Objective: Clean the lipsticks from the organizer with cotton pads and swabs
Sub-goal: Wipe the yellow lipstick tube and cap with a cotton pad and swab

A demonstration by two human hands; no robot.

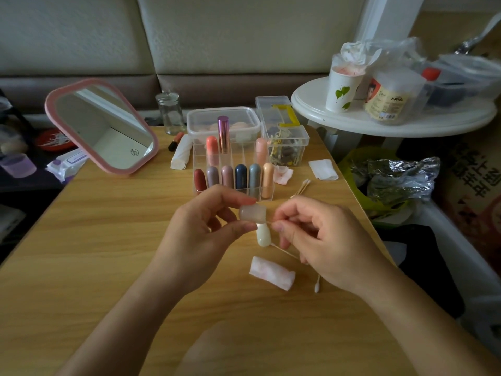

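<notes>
Working a cotton swab (269,221) into the end of a small translucent lipstick piece (252,214) looks to be the step in hand. The left hand (198,240) holds that piece above the middle of the bench (95,240), its thumb below and fingers on top pinching it. The right hand (320,240) pinches the swab's thin stick between thumb and fingers, the tip meeting the piece's right end; whether the tip is inside cannot be told. A cream-white part (263,236) lies on the bench just under the held piece. A pink-stained cotton pad (272,272) and a loose swab (317,284) lie nearer. The clear organizer (267,195) stands just beyond the hands with the other lipsticks (233,176) upright in its slots, and spare swabs (302,187) lie to its right.

To do this well, I would hold the piece steady and turn it slowly against the tip, so the cotton sweeps the whole inner rim. Light pressure seems wise, since the thin stick could bend. Once the tip colours, the clean end or a spare swab would serve better
</notes>
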